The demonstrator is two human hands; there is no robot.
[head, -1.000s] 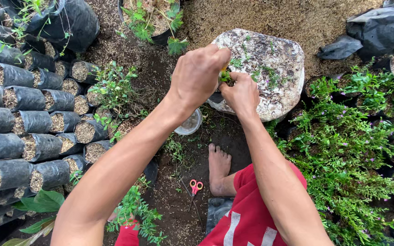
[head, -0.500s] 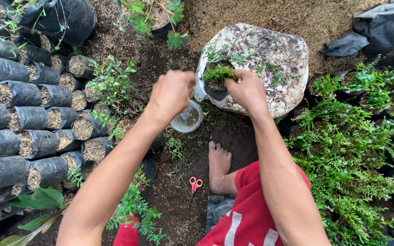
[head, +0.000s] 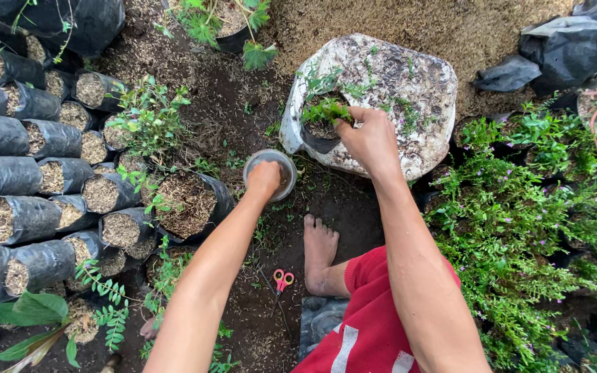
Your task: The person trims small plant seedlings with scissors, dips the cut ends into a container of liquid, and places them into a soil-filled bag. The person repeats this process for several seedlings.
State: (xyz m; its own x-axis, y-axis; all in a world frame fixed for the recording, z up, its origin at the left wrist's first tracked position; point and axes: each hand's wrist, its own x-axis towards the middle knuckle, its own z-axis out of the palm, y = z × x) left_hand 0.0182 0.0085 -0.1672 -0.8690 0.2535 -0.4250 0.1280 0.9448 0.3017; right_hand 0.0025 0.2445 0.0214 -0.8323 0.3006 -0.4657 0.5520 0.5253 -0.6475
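My right hand (head: 369, 140) pinches small green cuttings (head: 326, 110) standing in a black planting bag (head: 320, 132) that sits against a large white sack (head: 409, 83) speckled with soil. My left hand (head: 265, 178) reaches into a small clear round cup (head: 271, 173) on the dark soil; whether its fingers hold anything is hidden. My bare foot (head: 319, 252) rests on the ground between the arms, and red shorts (head: 374, 331) show below.
Rows of black soil-filled nursery bags (head: 29, 193) lie stacked at the left. A bushy green plant with purple flowers (head: 526, 228) fills the right. Small red-handled scissors (head: 282, 280) lie on the soil by my foot. Black plastic bags (head: 561, 48) sit at upper right.
My left hand has come away from the planting bag and dropped down-left to the clear cup. The right hand stays on the cuttings in the bag.
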